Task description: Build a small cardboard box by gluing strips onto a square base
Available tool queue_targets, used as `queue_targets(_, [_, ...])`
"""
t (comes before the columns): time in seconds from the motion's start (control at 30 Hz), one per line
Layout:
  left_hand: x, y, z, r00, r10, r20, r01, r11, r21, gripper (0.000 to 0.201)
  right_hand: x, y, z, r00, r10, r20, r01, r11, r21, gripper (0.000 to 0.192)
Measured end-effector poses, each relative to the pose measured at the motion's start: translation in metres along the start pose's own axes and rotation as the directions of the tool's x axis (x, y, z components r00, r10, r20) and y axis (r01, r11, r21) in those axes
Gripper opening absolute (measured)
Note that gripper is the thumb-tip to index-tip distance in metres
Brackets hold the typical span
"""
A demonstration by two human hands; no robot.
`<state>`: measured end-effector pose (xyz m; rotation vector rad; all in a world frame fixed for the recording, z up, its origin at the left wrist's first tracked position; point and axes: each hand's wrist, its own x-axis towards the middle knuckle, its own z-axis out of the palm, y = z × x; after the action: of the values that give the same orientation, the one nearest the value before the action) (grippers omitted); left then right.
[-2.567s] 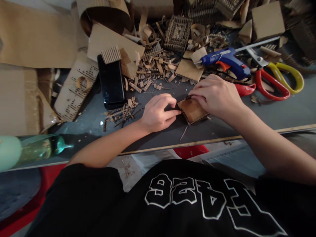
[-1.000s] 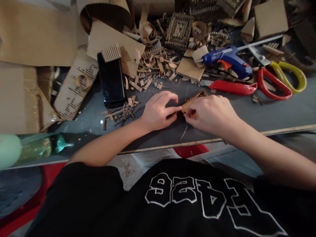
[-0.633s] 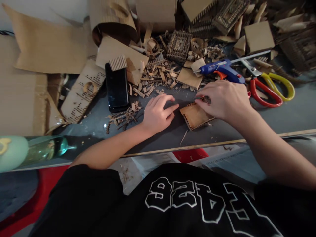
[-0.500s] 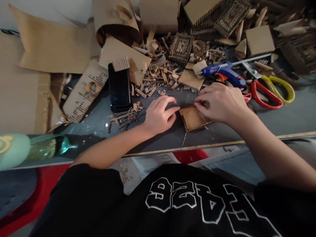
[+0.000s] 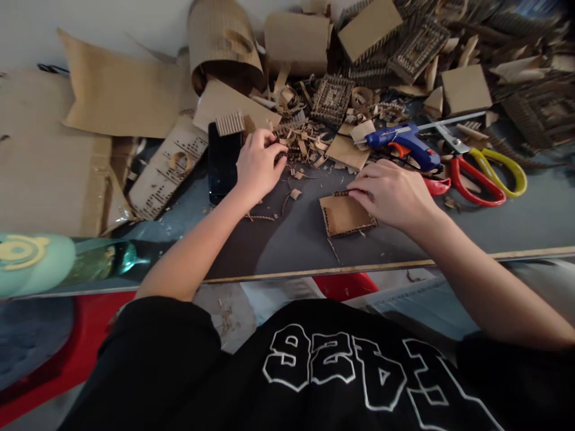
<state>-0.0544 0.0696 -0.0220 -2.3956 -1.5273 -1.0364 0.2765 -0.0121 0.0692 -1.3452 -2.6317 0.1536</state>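
Note:
My left hand (image 5: 259,164) is just right of the black phone (image 5: 222,164), at the edge of a pile of cardboard scraps (image 5: 309,140). Its thumb and fingers curl around dark corrugated cardboard strips (image 5: 281,155), partly hidden by the hand. On the near part of the table, a small shallow cardboard box (image 5: 348,214) lies with its open side up, walled with corrugated strips. The fingertips of my right hand (image 5: 389,193) pinch the far right part of its rim, and its fingers cover that corner.
Right of the box lie a blue glue gun (image 5: 404,140) and scissors with red and yellow handles (image 5: 487,173). Cardboard pieces (image 5: 467,90) crowd the back. A green bottle (image 5: 67,263) lies at the left. The table's front edge (image 5: 278,275) runs close to my body.
My left hand has moved left and away from me, from beside the box to the scrap pile. Most strips below the phone have left their spot. My right hand stays at the box.

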Motion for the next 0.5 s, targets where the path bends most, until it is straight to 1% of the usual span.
queue_targets(0.07, [0.007,-0.002,-0.002,0.997,0.043,0.058,-0.043,0.999,0.005,0.018,-0.001,-0.001,-0.003,1.0,0.016,-0.012,-0.016,1.0,-0.01,0.037])
queue_targets(0.17, [0.019,0.012,-0.013,0.968,0.113,0.223,-0.111,0.994,-0.018,0.024,-0.002,-0.003,-0.009,0.999,0.042,-0.031,-0.043,0.999,-0.016,0.034])
queue_targets(0.23, [0.026,0.023,-0.024,0.946,0.113,0.305,-0.11,0.994,-0.028,0.02,-0.003,-0.004,-0.013,0.998,0.045,-0.038,-0.045,0.999,-0.014,0.033])
queue_targets(0.27, [0.03,0.026,-0.029,0.944,0.088,0.319,-0.085,0.996,-0.023,0.017,-0.003,-0.004,-0.015,0.998,0.042,-0.041,-0.043,0.999,-0.013,0.034])
queue_targets(0.3, [0.034,0.026,-0.034,0.947,0.042,0.318,-0.04,0.999,-0.015,0.014,-0.004,-0.005,-0.016,0.998,0.039,-0.045,-0.039,0.999,-0.011,0.034])
queue_targets(0.33, [0.038,0.024,-0.038,0.95,-0.024,0.312,0.029,1.0,-0.012,0.013,-0.004,-0.005,-0.018,0.998,0.037,-0.052,-0.037,0.999,-0.008,0.035])
queue_targets(0.37, [0.042,0.019,-0.042,0.946,-0.106,0.306,0.118,0.993,-0.021,0.014,-0.004,-0.005,-0.019,0.998,0.037,-0.058,-0.037,0.999,-0.005,0.035])
queue_targets(0.4, [0.046,0.013,-0.046,0.933,-0.193,0.305,0.216,0.976,-0.043,0.017,-0.005,-0.005,-0.021,0.997,0.041,-0.065,-0.041,0.999,-0.002,0.036])
queue_targets(0.43, [0.051,0.006,-0.05,0.908,-0.273,0.317,0.312,0.947,-0.078,0.024,-0.005,-0.004,-0.022,0.996,0.047,-0.071,-0.047,0.999,0.0,0.036])
queue_targets(0.47, [0.057,-0.002,-0.055,0.885,-0.331,0.328,0.385,0.916,-0.115,0.033,-0.005,-0.003,-0.022,0.996,0.054,-0.076,-0.055,0.999,0.0,0.035])
queue_targets(0.5, [0.061,-0.008,-0.059,0.873,-0.355,0.334,0.42,0.896,-0.146,0.044,-0.005,-0.003,-0.023,0.995,0.06,-0.079,-0.06,0.998,-0.002,0.035])
